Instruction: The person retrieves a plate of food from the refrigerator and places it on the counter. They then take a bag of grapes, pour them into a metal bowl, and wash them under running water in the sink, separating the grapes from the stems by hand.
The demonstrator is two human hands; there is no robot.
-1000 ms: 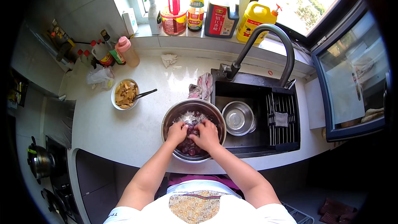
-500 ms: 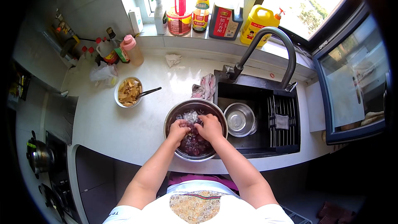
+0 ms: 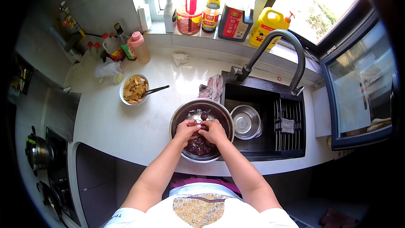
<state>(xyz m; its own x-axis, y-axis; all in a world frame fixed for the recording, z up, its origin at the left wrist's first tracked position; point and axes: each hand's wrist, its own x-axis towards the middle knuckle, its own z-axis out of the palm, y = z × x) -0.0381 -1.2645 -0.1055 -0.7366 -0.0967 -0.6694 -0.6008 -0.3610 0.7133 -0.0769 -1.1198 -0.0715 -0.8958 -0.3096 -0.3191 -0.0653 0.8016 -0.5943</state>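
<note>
Both my hands are inside a steel basin of water standing by the sink's left edge. Dark red grapes lie in the water below my fingers. My left hand is closed, thumb and fingers pinching at a dark grape. From the other side, my right hand closes on the same spot, its fingertips nearly meeting the left ones. One grape shows just beyond my fingertips. My fingers partly hide what they grip.
A smaller steel pot sits in the black sink, under a curved faucet. A rumpled cloth lies behind the basin. Leftward stands a food bowl with chopsticks. Bottles line the windowsill; a pink-capped bottle stands left.
My hands have drawn together above the grapes, and their fingertips now meet around a grape. The water looks calmer. The whole view has shifted slightly.
</note>
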